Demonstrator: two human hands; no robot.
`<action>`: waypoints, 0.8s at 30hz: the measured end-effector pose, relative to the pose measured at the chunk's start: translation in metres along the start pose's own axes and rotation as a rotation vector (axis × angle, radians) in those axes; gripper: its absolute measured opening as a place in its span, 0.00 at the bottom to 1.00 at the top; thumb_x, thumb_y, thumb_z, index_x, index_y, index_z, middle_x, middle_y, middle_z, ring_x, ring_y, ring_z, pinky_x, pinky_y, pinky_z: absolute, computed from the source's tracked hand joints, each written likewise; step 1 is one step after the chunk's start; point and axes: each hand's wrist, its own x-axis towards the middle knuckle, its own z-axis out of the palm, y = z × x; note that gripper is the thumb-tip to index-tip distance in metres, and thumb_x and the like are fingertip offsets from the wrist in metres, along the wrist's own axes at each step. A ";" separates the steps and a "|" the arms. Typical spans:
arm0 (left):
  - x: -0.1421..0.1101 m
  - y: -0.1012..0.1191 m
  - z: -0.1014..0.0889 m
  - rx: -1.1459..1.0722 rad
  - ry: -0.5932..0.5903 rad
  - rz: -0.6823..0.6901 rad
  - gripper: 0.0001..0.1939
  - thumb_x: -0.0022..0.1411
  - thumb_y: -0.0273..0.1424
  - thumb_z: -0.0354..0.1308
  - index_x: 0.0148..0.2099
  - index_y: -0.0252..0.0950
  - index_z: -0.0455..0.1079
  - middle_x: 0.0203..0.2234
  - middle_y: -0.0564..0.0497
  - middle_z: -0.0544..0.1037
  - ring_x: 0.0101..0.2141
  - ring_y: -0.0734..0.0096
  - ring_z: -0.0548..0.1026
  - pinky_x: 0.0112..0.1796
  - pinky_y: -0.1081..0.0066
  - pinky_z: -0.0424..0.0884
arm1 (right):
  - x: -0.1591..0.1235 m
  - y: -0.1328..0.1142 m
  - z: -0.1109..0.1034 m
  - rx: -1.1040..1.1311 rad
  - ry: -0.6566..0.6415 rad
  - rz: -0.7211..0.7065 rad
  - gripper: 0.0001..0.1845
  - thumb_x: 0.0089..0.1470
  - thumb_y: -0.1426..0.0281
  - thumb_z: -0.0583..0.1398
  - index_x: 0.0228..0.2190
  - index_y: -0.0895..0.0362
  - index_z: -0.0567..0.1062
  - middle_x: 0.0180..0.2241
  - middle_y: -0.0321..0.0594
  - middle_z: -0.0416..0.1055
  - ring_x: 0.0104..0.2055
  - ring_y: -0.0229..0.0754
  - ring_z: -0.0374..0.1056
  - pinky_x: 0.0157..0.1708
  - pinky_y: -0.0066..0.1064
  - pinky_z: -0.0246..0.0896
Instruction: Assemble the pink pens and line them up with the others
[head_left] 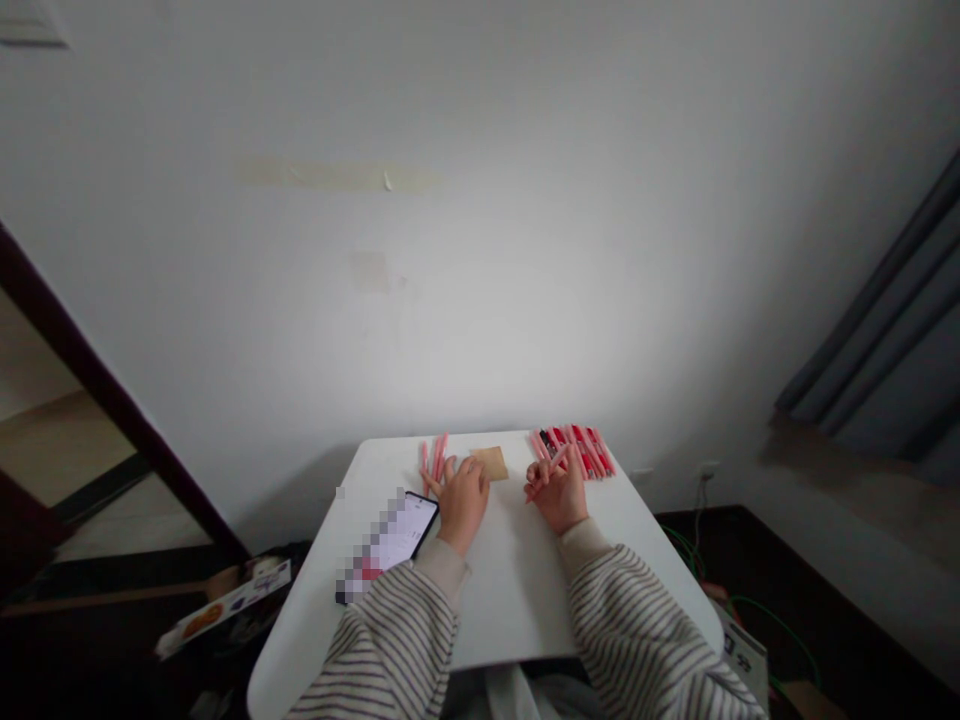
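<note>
My right hand (561, 497) is curled, palm partly turned up, around a slim pink pen (559, 457) that pokes up at a slant from the fingers. Just beyond it, a row of red and pink pens (594, 452) lies side by side at the table's back right. My left hand (463, 500) rests palm down with its fingers apart. Its thumb side reaches the lower ends of a few pink pens (439, 455), and I cannot tell whether it touches them. A small brown paper square (491, 462) lies by the left fingertips.
The white table (517, 610) stands against a pale wall (480, 300). A phone (394, 545) with a lit screen lies left of my left forearm. Green cables (780, 610) and boxes are on the floor at right. A grey curtain (885, 340) hangs at far right.
</note>
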 end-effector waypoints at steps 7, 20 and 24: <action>-0.005 0.002 -0.005 -0.011 0.014 0.031 0.15 0.62 0.36 0.49 0.48 0.47 0.72 0.49 0.50 0.75 0.55 0.52 0.61 0.58 0.36 0.38 | -0.001 -0.002 0.002 -0.026 0.019 0.015 0.32 0.50 0.43 0.47 0.11 0.55 0.57 0.18 0.35 0.58 0.22 0.35 0.53 0.23 0.28 0.56; -0.010 0.005 -0.009 -0.030 0.033 0.051 0.14 0.62 0.37 0.49 0.46 0.47 0.72 0.48 0.51 0.75 0.55 0.51 0.62 0.57 0.35 0.36 | 0.000 -0.001 -0.005 0.129 -0.030 -0.019 0.34 0.50 0.39 0.47 0.13 0.55 0.57 0.22 0.37 0.62 0.26 0.37 0.59 0.28 0.32 0.60; -0.010 0.005 -0.008 -0.028 0.033 0.056 0.14 0.62 0.37 0.49 0.46 0.47 0.72 0.48 0.50 0.75 0.55 0.52 0.62 0.58 0.36 0.36 | -0.002 -0.004 -0.003 0.139 -0.022 -0.027 0.35 0.48 0.38 0.47 0.13 0.55 0.56 0.23 0.38 0.63 0.27 0.38 0.59 0.28 0.34 0.60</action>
